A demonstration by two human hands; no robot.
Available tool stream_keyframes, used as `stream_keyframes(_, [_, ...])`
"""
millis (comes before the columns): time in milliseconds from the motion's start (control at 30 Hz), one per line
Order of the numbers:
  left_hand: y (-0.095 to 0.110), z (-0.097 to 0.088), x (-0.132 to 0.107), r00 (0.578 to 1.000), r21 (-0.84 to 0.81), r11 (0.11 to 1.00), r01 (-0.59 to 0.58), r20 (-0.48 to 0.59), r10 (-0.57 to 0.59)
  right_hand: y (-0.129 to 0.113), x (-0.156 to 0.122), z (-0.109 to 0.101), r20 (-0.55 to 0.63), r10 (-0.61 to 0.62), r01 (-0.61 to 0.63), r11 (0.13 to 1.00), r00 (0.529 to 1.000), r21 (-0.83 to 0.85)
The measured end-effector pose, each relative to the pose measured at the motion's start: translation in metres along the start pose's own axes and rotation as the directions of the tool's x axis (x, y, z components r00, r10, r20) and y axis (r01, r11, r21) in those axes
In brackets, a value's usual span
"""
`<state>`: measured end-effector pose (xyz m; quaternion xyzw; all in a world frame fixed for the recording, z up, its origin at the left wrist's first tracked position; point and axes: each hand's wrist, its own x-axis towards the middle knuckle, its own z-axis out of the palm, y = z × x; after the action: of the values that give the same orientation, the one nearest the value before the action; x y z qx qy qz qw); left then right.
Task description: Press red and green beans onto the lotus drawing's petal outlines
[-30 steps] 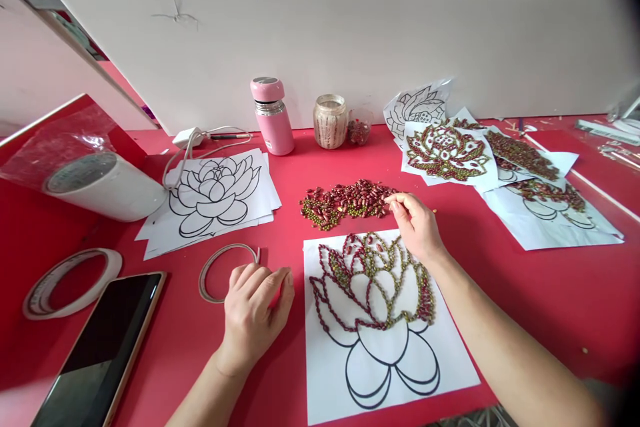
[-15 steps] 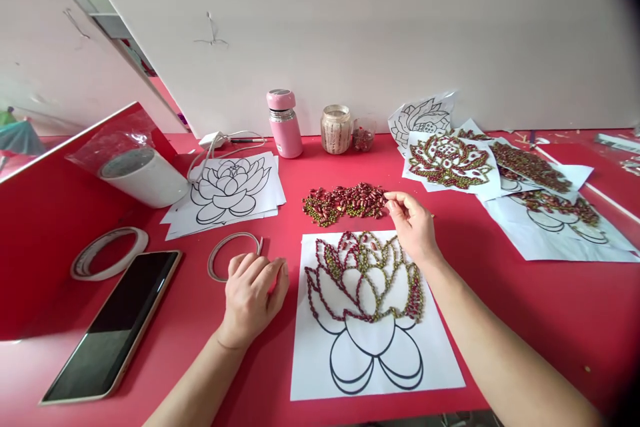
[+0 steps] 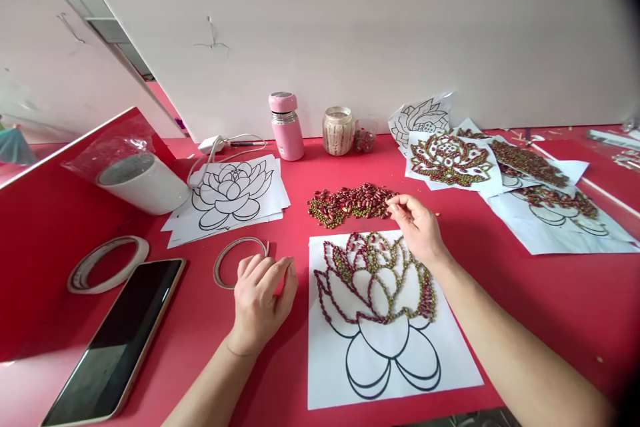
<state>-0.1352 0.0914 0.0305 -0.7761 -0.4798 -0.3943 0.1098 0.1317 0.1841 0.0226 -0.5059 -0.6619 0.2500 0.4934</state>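
At the right end of a pile of red beans and green mung beans (image 3: 353, 204), my right hand (image 3: 419, 228) has thumb and forefinger pinched together; anything between the tips is too small to make out. Just below lies a white sheet with a printed lotus outline (image 3: 395, 383). Its upper petals are edged with red and green beans, and some are partly filled. The lower petals show only black lines. Left of the sheet, my left hand (image 3: 263, 300) rests palm down with fingers curled, their inner side hidden. A thin beige ring (image 3: 218, 265) lies partly behind it.
A phone (image 3: 117, 340), a tape roll (image 3: 80, 273) and a white cylinder (image 3: 150, 183) stand at left, near lotus sheets (image 3: 270, 203). A pink flask (image 3: 289, 137), a jar (image 3: 337, 132) and a small cup of beans (image 3: 365, 138) line the back. Bean-covered lotus pictures (image 3: 450, 160) lie at right.
The whole view has shifted slightly, so the sheet and both hands appear a little further right. My right hand stays at the pile's right end; my left hand stays curled.
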Motion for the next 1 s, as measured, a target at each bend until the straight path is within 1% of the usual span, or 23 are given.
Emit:
stream_keyframes(200, [0.005, -0.007, 0.002, 1.000, -0.072, 0.997, -0.023, 0.002, 0.023, 0.001, -0.003, 0.003, 0.024, -0.028, 0.028, 0.999, 0.999, -0.014])
stream_keyframes(300, [0.016, -0.014, 0.006, 0.998, -0.126, 0.990, -0.056, 0.034, 0.061, 0.002, -0.004, 0.005, 0.029, -0.017, 0.016, 0.999, 0.999, 0.033])
stream_keyframes(333, [0.021, -0.016, 0.007, 0.994, -0.158, 0.984, -0.079, 0.063, 0.090, 0.002, -0.004, 0.006, 0.035, -0.009, 0.007, 0.999, 0.999, 0.051])
stream_keyframes(400, [0.031, -0.017, 0.012, 0.978, -0.222, 0.964, -0.146, 0.116, 0.174, 0.001, -0.004, 0.006, 0.053, 0.002, -0.007, 0.997, 0.999, 0.078])
stream_keyframes(467, [0.041, -0.014, 0.018, 0.952, -0.264, 0.942, -0.207, 0.169, 0.257, -0.001, -0.004, 0.005, 0.078, 0.007, -0.014, 0.996, 0.997, 0.086])
stream_keyframes(567, [0.048, -0.004, 0.025, 0.922, -0.287, 0.926, -0.245, 0.225, 0.314, -0.007, -0.005, 0.004, 0.122, 0.012, -0.021, 0.997, 0.993, 0.074])
stream_keyframes(633, [0.048, 0.003, 0.028, 0.921, -0.295, 0.926, -0.235, 0.237, 0.309, -0.013, -0.006, 0.004, 0.152, 0.012, -0.021, 0.998, 0.988, 0.060])
stream_keyframes(700, [0.045, 0.008, 0.029, 0.931, -0.300, 0.932, -0.202, 0.237, 0.278, -0.018, -0.007, 0.004, 0.199, 0.007, -0.017, 0.999, 0.980, 0.050])
stream_keyframes(833, [0.034, 0.011, 0.026, 0.950, -0.308, 0.942, -0.130, 0.232, 0.207, -0.027, -0.010, 0.007, 0.294, -0.014, 0.006, 1.000, 0.956, 0.028])
stream_keyframes(1000, [0.027, 0.011, 0.019, 0.953, -0.353, 0.930, -0.101, 0.235, 0.193, -0.032, -0.013, 0.012, 0.329, -0.109, 0.125, 0.992, 0.938, -0.027])
